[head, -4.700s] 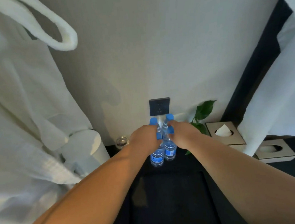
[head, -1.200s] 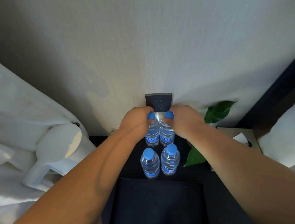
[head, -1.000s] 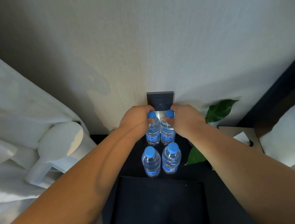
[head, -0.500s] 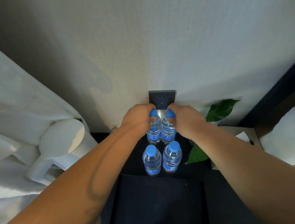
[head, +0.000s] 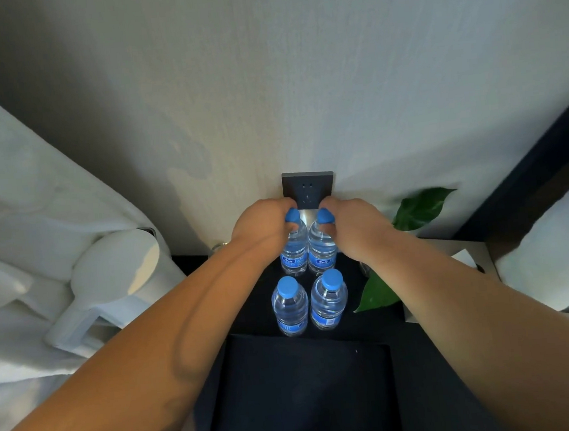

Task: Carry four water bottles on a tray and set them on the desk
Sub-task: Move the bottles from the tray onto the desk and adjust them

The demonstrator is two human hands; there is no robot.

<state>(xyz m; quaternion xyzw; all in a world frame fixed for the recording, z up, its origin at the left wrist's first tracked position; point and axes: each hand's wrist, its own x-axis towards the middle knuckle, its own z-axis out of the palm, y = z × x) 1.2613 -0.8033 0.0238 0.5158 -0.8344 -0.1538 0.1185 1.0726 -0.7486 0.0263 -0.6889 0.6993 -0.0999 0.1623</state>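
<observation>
Several clear water bottles with blue caps stand upright in two pairs on the dark desk (head: 426,357). The near left bottle (head: 290,309) and near right bottle (head: 328,301) stand free. My left hand (head: 260,229) grips the neck of the far left bottle (head: 293,252). My right hand (head: 356,226) grips the neck of the far right bottle (head: 321,251). Both far bottles are close to the wall below a dark socket plate (head: 308,189). A dark tray (head: 302,396) lies on the desk in front of the bottles, nothing on it.
A white kettle (head: 117,281) stands at the left beside hanging white cloth (head: 18,211). A green leafy plant (head: 420,208) and a tissue box (head: 465,254) sit at the right. A glass (head: 218,247) stands behind my left forearm.
Since 4.7 s ago two bottles were set down at the front and I lean closer to the wall. Over the last second my hands stay on the far pair; almost nothing moves.
</observation>
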